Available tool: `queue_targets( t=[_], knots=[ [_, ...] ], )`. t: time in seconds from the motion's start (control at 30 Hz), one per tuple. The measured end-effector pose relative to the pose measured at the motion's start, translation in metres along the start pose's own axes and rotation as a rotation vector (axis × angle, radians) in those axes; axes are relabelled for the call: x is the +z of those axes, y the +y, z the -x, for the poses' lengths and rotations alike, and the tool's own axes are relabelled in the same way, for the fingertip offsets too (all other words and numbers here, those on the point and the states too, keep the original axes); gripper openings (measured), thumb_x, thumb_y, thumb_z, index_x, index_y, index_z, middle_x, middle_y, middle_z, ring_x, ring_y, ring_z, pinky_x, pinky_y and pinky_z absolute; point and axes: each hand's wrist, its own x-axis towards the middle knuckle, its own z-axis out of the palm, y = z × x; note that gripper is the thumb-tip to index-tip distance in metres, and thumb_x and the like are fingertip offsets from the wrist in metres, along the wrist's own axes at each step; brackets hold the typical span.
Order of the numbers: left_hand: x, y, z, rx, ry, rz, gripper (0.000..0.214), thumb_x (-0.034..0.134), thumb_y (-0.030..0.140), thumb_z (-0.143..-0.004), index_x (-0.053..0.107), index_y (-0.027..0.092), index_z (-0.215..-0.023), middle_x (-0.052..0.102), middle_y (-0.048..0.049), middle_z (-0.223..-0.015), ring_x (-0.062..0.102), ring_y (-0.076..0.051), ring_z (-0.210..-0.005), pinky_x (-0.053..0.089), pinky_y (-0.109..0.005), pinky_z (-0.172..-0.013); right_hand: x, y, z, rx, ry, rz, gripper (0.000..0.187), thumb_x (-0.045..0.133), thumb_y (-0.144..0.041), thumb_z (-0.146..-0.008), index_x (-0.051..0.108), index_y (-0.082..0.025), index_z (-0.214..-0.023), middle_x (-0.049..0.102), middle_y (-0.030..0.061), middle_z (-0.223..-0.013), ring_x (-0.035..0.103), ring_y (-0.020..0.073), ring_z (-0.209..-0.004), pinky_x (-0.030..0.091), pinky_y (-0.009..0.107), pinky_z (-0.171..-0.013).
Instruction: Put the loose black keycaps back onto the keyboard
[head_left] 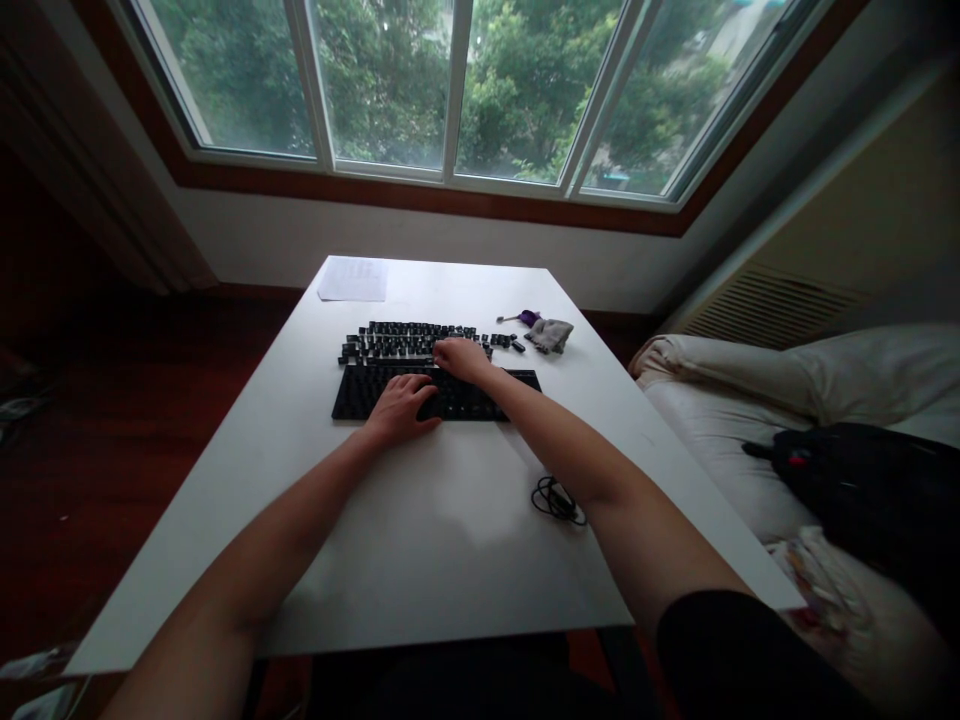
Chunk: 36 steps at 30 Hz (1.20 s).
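A black keyboard [472, 405] lies across the white table, its long side facing me. Just beyond it, loose black keycaps [401, 345] are laid out in rows. My left hand [403, 408] rests on the left half of the keyboard, thumb and fingers apart. Over the keyboard's far edge, my right hand [459, 358] has its fingers drawn together by the nearest keycaps. Whatever those fingertips hold, if anything, is too small and hidden to make out.
A grey cloth [551, 335] and a small brush [514, 318] with a purple part lie at the right. A coiled black cable [557, 499] is beside my right forearm. Paper sheets [353, 279] lie at the far left of the white table [420, 560].
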Motion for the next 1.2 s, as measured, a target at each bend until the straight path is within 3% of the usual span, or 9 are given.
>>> queue_targets(
  t=[0.27,0.4,0.53,0.9,1.0,1.2],
  knots=[
    [-0.001,-0.001,0.0,0.011,-0.011,-0.01,0.054,0.07,0.048,-0.082,0.061,0.026,-0.131,0.054,-0.01,-0.141,0.047,-0.033,-0.13,0.034,-0.052,-0.113,0.007,0.001,-0.025,-0.074,-0.103,0.11,0.026,0.067,-0.03,-0.088,0.072,-0.023,-0.112,0.075,0.0122,-0.107,0.069,0.0273,-0.097,0.047,0.032,-0.079],
    [0.001,-0.002,-0.001,0.017,0.0,-0.013,0.054,0.069,0.048,-0.083,0.061,0.024,-0.13,0.055,-0.0107,-0.141,0.047,-0.033,-0.13,0.034,-0.052,-0.113,-0.001,-0.005,-0.029,-0.181,-0.165,0.203,0.024,0.065,-0.026,-0.088,0.072,-0.021,-0.111,0.074,0.013,-0.111,0.069,0.028,-0.1,0.049,0.032,-0.081],
    [0.002,-0.002,-0.001,0.02,-0.004,-0.012,0.054,0.069,0.048,-0.082,0.061,0.025,-0.13,0.055,-0.01,-0.141,0.047,-0.033,-0.13,0.034,-0.051,-0.113,-0.011,-0.012,-0.027,-0.174,-0.217,0.267,0.024,0.058,-0.026,-0.092,0.071,-0.02,-0.111,0.074,0.0126,-0.112,0.069,0.0265,-0.103,0.05,0.031,-0.082],
    [0.005,-0.007,-0.004,-0.067,0.033,0.063,0.056,0.075,0.047,-0.078,0.058,0.023,-0.127,0.058,-0.011,-0.141,0.051,-0.031,-0.132,0.031,-0.049,-0.117,-0.032,-0.01,0.032,-0.188,-0.052,0.146,0.025,0.055,-0.028,-0.095,0.066,-0.015,-0.113,0.068,0.0118,-0.11,0.064,0.0234,-0.1,0.043,0.03,-0.081],
    [0.006,-0.007,-0.005,-0.089,0.053,0.047,0.054,0.075,0.048,-0.078,0.06,0.025,-0.124,0.058,-0.0096,-0.141,0.047,-0.032,-0.136,0.026,-0.051,-0.12,-0.031,-0.01,0.048,-0.253,-0.016,0.089,0.022,0.058,-0.027,-0.093,0.067,-0.015,-0.108,0.067,0.0109,-0.106,0.062,0.0222,-0.097,0.042,0.029,-0.079],
    [0.005,-0.006,-0.003,-0.11,0.067,0.023,0.053,0.074,0.052,-0.078,0.063,0.024,-0.122,0.056,-0.0113,-0.143,0.047,-0.034,-0.134,0.03,-0.052,-0.116,-0.02,-0.014,0.069,-0.339,-0.018,-0.098,0.018,0.066,-0.026,-0.087,0.07,-0.017,-0.103,0.067,0.006,-0.096,0.059,0.0181,-0.087,0.039,0.027,-0.076]
  ],
)
